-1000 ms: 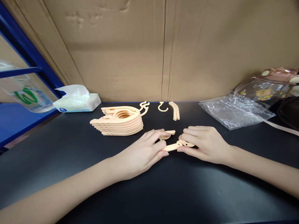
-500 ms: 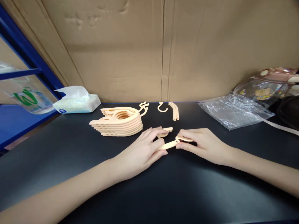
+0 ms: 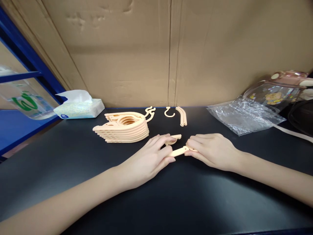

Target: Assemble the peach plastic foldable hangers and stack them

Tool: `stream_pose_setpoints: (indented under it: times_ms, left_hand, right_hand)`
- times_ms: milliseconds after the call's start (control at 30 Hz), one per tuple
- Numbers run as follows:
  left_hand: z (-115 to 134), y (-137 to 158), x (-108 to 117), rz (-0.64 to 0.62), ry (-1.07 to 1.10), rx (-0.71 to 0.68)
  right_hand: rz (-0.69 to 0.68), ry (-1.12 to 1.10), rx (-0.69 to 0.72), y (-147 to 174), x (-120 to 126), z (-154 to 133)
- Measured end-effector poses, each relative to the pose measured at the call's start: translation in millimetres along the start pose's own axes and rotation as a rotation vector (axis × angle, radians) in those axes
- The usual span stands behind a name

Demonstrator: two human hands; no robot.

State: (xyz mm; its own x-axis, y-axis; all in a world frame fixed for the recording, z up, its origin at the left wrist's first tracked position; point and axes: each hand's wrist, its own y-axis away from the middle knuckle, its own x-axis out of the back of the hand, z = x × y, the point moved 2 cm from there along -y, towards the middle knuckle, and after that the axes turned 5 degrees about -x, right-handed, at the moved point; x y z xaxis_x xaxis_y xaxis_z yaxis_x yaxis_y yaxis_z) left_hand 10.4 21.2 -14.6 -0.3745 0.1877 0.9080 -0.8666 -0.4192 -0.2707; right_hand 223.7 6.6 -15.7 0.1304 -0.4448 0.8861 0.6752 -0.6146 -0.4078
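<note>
My left hand (image 3: 153, 156) is closed around a cream plastic folding hanger (image 3: 178, 151), held low over the black table; the palm hides much of it. At the hanger's right end, my right hand (image 3: 211, 150) pinches a thin cream piece that meets the end with a small hole; most of that piece is hidden by the fingers. Behind the left hand lies a stack of folded cream hangers (image 3: 124, 129). Farther back are a loose hanger hook (image 3: 168, 112) and loose curved hanger arms (image 3: 181, 116).
A tissue pack (image 3: 79, 107) stands at the back left near a blue metal frame (image 3: 36, 65) and a clear bottle (image 3: 29, 102). On the right lie a crumpled clear plastic bag (image 3: 244, 114) and a clear bear-printed bottle (image 3: 274, 94). Cardboard (image 3: 122, 58) walls the back.
My right hand has closed further over the thin piece at the hanger's end, its fingers now covering more of it. My left hand stays nearly still.
</note>
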Motion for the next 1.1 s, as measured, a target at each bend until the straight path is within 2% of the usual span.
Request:
stream_pose_setpoints:
  times_ms: [467, 833, 1100]
  left_hand:
    - [-0.8, -1.0, 0.4, -0.02, 0.011, -0.008]
    - [0.7, 0.4, 2.7, -0.092, 0.006, -0.011]
    - [0.4, -1.8, 2.9, -0.093, -0.008, -0.027]
  right_hand:
    - [0.097, 0.171, 0.073, -0.4, 3.1, -1.8]
    - [0.125, -0.056, 0.032, -0.9, 3.5, -0.2]
    - [0.128, -0.106, 0.009, -1.9, 3.1, 0.1]
